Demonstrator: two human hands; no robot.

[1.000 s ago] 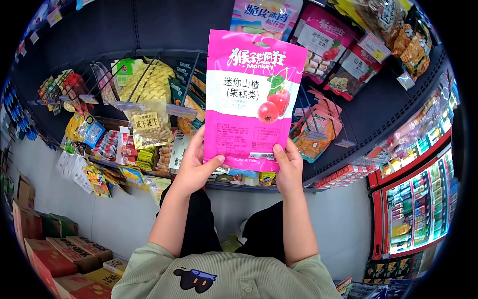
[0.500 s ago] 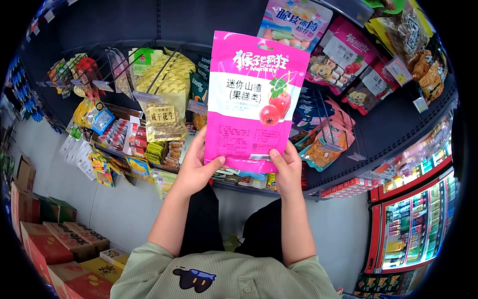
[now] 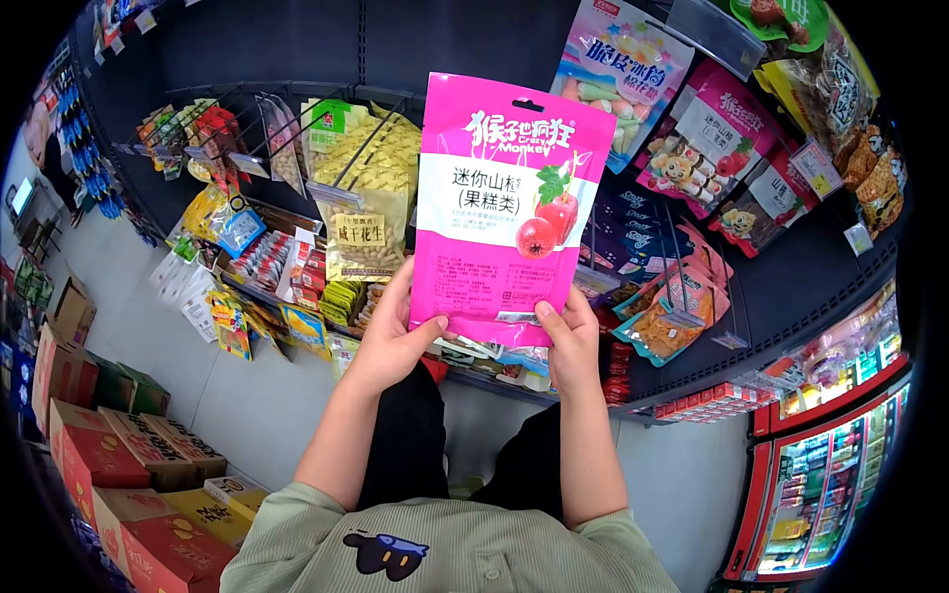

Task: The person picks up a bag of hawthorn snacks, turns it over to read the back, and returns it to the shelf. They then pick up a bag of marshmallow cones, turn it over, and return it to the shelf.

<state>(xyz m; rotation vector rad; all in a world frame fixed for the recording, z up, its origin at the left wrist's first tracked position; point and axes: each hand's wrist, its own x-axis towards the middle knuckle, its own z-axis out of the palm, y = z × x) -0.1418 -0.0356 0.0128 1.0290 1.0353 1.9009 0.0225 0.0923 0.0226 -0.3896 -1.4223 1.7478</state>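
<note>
A bright pink snack bag [image 3: 474,262] with a white label band, printed hawthorn fruit and a hang hole at its top is held upright before me. My left hand [image 3: 395,331] grips its lower left corner, the thumb on the front and the fingers behind. On the lower right corner my right hand [image 3: 568,336] pinches the bag in the same way. The fingers behind the bag are mostly hidden. Similar pink hawthorn bags [image 3: 707,138] hang on the rack to the upper right.
A dark shelf rack [image 3: 247,49] curves around ahead, with hanging peanut bags [image 3: 366,237] and a marshmallow bag [image 3: 618,84]. Stacked cartons [image 3: 148,524] stand on the floor at left. A lit drinks fridge [image 3: 830,474] is at right.
The shelves and hanging bags have shifted right in view as the camera turned. Both hands keep hold of the pink bag, its top tipped slightly lower.
</note>
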